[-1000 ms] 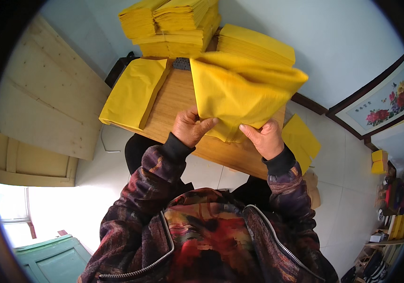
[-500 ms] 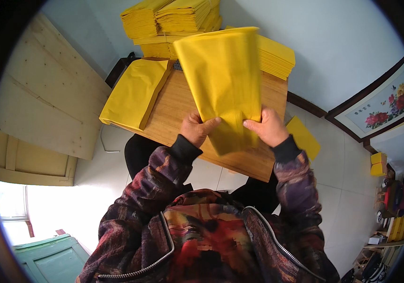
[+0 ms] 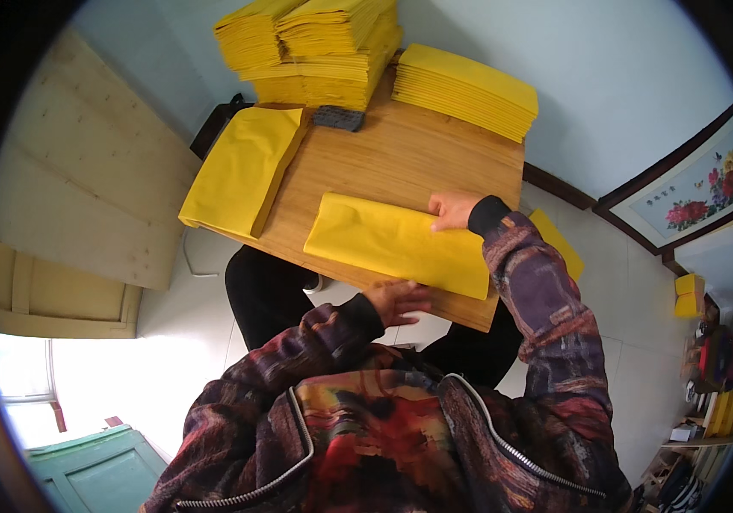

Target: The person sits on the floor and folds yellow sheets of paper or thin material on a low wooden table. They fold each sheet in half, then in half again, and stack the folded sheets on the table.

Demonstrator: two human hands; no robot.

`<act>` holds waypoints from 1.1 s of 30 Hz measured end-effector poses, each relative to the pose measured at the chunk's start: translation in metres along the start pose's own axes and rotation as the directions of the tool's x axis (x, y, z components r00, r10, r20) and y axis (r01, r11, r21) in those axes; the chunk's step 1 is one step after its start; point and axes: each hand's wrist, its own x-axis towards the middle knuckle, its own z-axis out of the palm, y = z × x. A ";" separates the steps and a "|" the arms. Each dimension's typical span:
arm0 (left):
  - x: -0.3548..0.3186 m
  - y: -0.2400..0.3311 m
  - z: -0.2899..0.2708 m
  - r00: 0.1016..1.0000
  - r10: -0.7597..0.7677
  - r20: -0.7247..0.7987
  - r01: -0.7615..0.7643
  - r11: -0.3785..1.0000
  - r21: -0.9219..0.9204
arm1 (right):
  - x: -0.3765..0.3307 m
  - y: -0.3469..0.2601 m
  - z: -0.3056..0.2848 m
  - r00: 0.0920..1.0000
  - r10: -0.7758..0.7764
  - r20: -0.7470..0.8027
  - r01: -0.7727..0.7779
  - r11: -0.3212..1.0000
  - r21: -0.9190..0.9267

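Observation:
A yellow folded paper bundle (image 3: 396, 244) lies flat along the front edge of the wooden table. My right hand (image 3: 455, 210) is at the bundle's far edge, near its right end. Its thumb rests over the yellow surface, and its fingers are apart from the thumb. Just off the near edge of the bundle and table is my left hand (image 3: 396, 301), holding nothing. Its fingers stretch to the right, slightly blurred.
A thick yellow stack (image 3: 242, 171) lies on the table's left side. Taller yellow bundles (image 3: 315, 51) fill the back left, near a dark grey block (image 3: 338, 118). Another neat yellow stack (image 3: 467, 85) sits at the back right. Yellow material (image 3: 557, 244) shows beyond the table's right edge.
The yellow bundle, earlier held upright between both hands, now lies flat and crosswise on the table. My left hand has let go and moved down toward me; my right hand has shifted slightly left.

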 end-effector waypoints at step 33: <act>-0.001 0.072 -0.092 0.543 0.839 0.027 0.415 -0.297 0.860 | -0.072 0.017 0.128 0.676 0.311 -0.668 -0.438 0.899 -0.024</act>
